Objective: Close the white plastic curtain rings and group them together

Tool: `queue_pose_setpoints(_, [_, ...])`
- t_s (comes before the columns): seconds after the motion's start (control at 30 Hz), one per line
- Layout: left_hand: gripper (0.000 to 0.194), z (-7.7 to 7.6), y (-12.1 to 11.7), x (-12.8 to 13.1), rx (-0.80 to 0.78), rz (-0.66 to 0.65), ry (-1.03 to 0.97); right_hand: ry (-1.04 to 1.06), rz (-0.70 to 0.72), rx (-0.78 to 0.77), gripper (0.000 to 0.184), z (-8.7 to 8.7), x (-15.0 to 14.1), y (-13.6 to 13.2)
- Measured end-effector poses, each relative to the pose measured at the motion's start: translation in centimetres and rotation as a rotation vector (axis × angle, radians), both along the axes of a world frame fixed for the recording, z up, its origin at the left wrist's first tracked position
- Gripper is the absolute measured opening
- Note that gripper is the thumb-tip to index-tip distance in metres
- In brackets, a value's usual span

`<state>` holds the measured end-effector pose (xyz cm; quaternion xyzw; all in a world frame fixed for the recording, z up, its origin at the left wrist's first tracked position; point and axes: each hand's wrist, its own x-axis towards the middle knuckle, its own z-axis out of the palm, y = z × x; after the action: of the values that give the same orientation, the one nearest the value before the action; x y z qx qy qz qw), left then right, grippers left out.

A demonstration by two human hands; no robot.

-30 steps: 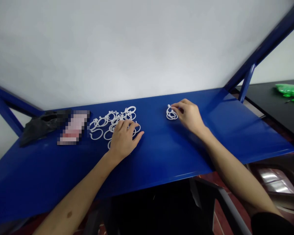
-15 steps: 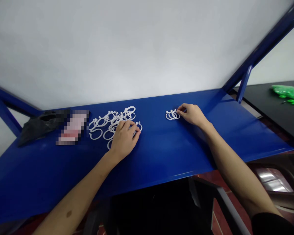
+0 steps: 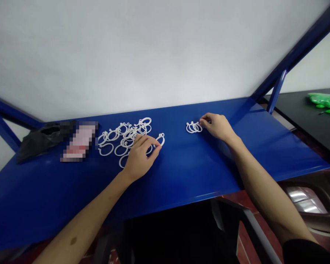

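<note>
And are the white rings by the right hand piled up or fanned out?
Fanned out: the rings beside the right hand overlap in a short row, their knobs side by side.

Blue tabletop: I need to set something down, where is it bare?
Bare: between white ring pile and small ring group; the front, between left forearm and right forearm; the right end beyond. Crowded: back left, with black bag, blurred pink item, and the pile under the left hand.

Readable text: none | pinkish panel [image 3: 81, 137]: pixelated, illegible | other surfaces: no lettering visible
</note>
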<state>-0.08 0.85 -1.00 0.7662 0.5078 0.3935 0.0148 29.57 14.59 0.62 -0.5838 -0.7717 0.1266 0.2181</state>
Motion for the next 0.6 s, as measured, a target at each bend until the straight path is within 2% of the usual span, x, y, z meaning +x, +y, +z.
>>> queue_pose_setpoints(0.23, [0.008, -0.1, 0.0, 0.0, 0.075, -0.053, 0.094, -0.017, -0.019, 0.018, 0.02, 0.0, 0.0, 0.0])
queue_pose_setpoints(0.37, [0.006, -0.1, -0.2, -0.1, 0.132, -0.046, 0.156, 0.05, -0.028, 0.188, 0.022, 0.8, -1.4, -1.5])
queue_pose_setpoints(0.43, [0.006, 0.0, -0.3, -0.1, 0.139, -0.031, 0.184, 0.161, 0.101, 0.23, 0.022, 1.0, -3.1, -3.2])
queue_pose_setpoints(0.47, [0.006, -0.1, -0.4, 0.0, 0.142, -0.022, 0.199, 0.231, 0.206, 0.198, 0.023, 1.0, -4.1, -4.3])
queue_pose_setpoints(0.53, [0.006, -0.1, -0.6, 0.2, 0.153, -0.009, 0.236, 0.351, 0.416, 0.039, 0.024, 0.6, -6.2, -6.4])
queue_pose_setpoints(0.6, [0.005, -0.3, -0.8, 0.6, 0.172, -0.023, 0.283, 0.461, 0.525, -0.083, 0.025, -0.1, -8.0, -8.1])
